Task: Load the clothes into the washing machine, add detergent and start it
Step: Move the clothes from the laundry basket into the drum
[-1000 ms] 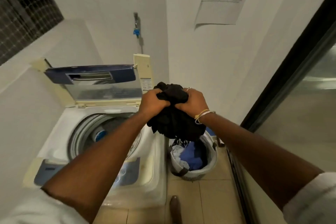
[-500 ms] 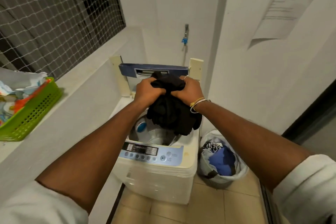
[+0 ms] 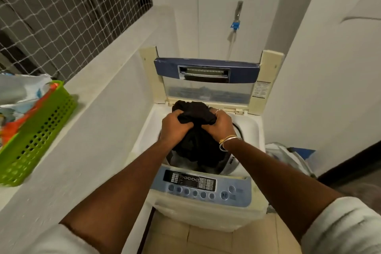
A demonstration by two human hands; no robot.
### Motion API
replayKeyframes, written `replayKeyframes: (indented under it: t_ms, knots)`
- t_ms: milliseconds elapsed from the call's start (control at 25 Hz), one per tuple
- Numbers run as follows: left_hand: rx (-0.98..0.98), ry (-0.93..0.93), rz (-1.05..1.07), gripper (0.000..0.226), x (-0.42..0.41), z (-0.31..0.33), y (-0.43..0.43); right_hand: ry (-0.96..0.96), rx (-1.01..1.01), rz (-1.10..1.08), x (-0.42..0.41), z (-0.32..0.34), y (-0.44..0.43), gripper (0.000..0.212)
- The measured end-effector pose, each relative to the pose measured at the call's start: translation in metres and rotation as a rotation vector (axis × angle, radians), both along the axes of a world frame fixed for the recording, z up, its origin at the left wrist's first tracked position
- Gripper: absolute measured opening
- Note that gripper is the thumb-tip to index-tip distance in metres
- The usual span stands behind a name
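A white top-loading washing machine (image 3: 250, 130) stands in front of me with its lid (image 3: 206, 70) raised upright at the back. My left hand (image 3: 175, 128) and my right hand (image 3: 219, 127) both grip a bundle of black clothing (image 3: 195, 146). The bundle hangs right over the drum opening, and its lower part dips into the drum. The blue control panel (image 3: 204, 188) with its row of buttons lies at the machine's front edge, below my wrists. Most of the drum is hidden by the cloth and my hands.
A laundry basket (image 3: 288, 156) with white and blue clothes stands on the tiled floor right of the machine. On the left ledge sits a green perforated basket (image 3: 35, 136) holding bags. A tap (image 3: 236, 24) is on the back wall; a netted window is upper left.
Both hands carried the black bundle from above the laundry basket leftward and down, so it now hangs over and into the drum. My view swung left to face the machine.
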State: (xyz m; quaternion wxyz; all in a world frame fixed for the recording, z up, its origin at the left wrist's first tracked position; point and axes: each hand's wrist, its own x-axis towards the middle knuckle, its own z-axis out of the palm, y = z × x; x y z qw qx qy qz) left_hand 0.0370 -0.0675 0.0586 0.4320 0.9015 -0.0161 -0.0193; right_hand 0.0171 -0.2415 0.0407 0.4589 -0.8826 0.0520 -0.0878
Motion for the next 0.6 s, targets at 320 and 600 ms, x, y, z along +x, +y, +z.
replayKeyframes:
  t_ms: [320,600]
  knots:
    - [0.122,0.330,-0.175,0.052,0.033,-0.104,0.037,0.429,-0.164,0.006,0.022,-0.092,-0.019,0.056]
    - [0.116,0.224,-0.213,0.039,0.037,-0.056,0.005,0.341,-0.145,-0.045,0.015,-0.038,-0.028,0.050]
